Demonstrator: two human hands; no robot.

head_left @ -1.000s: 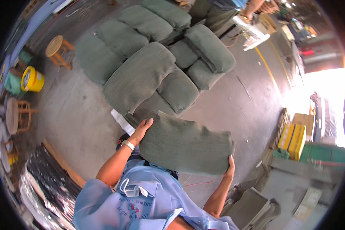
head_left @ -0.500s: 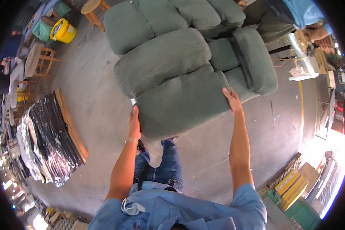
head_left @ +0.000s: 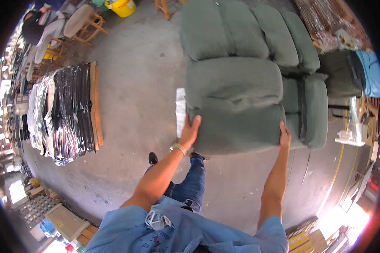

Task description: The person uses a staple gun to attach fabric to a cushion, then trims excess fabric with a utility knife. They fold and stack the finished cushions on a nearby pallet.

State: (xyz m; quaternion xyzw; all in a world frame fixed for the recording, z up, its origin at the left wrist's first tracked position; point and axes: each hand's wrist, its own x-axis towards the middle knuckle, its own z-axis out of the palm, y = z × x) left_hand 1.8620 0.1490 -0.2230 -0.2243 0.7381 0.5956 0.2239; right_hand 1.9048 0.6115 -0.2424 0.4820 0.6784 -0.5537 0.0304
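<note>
A dark green upholstered recliner seat (head_left: 234, 78) with plump padded sections and a padded arm (head_left: 316, 109) fills the upper right. Its near cushion (head_left: 240, 126) lies between my hands. My left hand (head_left: 191, 133) grips that cushion's left edge, thumb on top and the other fingers hidden by the side. On the opposite edge, my right hand (head_left: 285, 135) holds on in the same way, its fingertips tucked out of sight. A white strip (head_left: 180, 110) hangs or lies beside the seat, just beyond my left hand.
A plastic-wrapped stack of dark sheets (head_left: 69, 111) stands on the left against an orange-brown board (head_left: 98, 109). Wooden stools (head_left: 86, 27) and a yellow bucket (head_left: 121, 6) are behind it. A person in light blue (head_left: 369, 74) is at the far right, near a foil-wrapped roll (head_left: 354, 122).
The view has turned left, so the recliner sits further right and straighter. More of the white strip shows. Both hands keep their hold on the cushion's sides.
</note>
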